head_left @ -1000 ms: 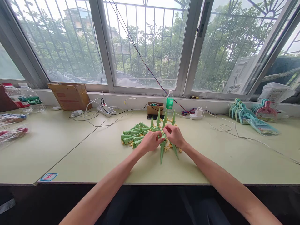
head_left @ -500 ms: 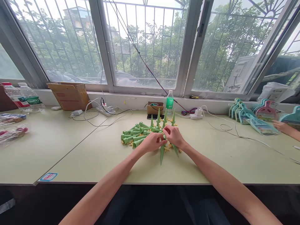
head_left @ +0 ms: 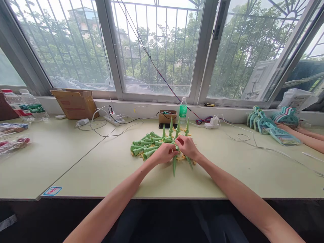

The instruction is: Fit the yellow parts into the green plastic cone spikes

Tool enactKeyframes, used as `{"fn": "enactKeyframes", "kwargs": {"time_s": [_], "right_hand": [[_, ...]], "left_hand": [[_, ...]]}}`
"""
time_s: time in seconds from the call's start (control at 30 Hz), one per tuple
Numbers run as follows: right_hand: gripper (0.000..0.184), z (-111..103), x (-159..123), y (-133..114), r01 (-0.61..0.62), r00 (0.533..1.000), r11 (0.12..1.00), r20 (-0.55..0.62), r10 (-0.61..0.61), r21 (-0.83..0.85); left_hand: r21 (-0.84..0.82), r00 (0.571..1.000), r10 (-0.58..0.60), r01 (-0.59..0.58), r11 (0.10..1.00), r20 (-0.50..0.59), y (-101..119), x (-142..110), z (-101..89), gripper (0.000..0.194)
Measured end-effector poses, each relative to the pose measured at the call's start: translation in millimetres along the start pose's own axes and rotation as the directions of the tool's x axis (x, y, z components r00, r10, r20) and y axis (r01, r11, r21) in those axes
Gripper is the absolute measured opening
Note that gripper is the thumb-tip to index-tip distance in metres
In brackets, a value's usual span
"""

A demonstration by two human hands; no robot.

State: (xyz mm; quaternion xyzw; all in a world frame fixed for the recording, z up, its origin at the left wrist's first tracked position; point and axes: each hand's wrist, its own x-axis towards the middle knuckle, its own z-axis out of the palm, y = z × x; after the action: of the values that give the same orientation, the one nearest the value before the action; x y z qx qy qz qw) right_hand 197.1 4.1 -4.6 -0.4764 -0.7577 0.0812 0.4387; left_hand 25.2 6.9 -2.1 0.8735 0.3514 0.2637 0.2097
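Note:
A green plastic watering spike (head_left: 174, 167) points down toward me, its upper end between my two hands. My left hand (head_left: 165, 153) is closed around that end with curled fingers. From the other side my right hand (head_left: 186, 146) pinches at the same spot; the fingers cover whatever small part is there. Just right of the held spike lies another green spike (head_left: 189, 162), partly under my right hand. A heap of green spikes (head_left: 145, 145) with yellow valve pieces (head_left: 181, 158) spreads to the left and beneath. Several spikes (head_left: 178, 127) stand upright behind my hands.
Behind the spikes are a small cardboard box (head_left: 167, 117) and a green-labelled bottle (head_left: 183, 108). White cables (head_left: 244, 137) run across the right side of the table. At far right another person's hands (head_left: 288, 130) touch teal and pink hanger-shaped items (head_left: 287, 115). A larger carton (head_left: 76, 104) stands back left.
My hands stay almost in place on the spike, with slight finger movement. At far right, the other person's hands have reached farther in, and the pink item now sits among the teal ones.

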Motion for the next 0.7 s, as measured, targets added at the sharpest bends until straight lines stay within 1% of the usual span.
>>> {"fn": "enactKeyframes", "kwargs": {"time_s": [0.13, 0.37, 0.7], "right_hand": [[0.019, 0.5, -0.2, -0.3, 0.003, 1.000, 1.000, -0.002, -0.003, 0.004], [0.019, -0.3, -0.1, -1.4, -0.003, 1.000, 1.000, 0.003, 0.003, 0.000], [0.022, -0.8, 0.1, -2.8, 0.003, 1.000, 1.000, -0.024, -0.003, 0.012]], "left_hand": [[-0.001, 1.000, -0.013, 0.013, 1.000, 0.004, -0.4, 0.1, 0.2, 0.028], [0.022, 0.998, -0.015, 0.016, 1.000, -0.055, 2.7, 0.7, -1.3, 0.037], [0.019, 0.995, -0.006, 0.008, 1.000, -0.100, 6.6, 0.3, -2.6, 0.036]]}}
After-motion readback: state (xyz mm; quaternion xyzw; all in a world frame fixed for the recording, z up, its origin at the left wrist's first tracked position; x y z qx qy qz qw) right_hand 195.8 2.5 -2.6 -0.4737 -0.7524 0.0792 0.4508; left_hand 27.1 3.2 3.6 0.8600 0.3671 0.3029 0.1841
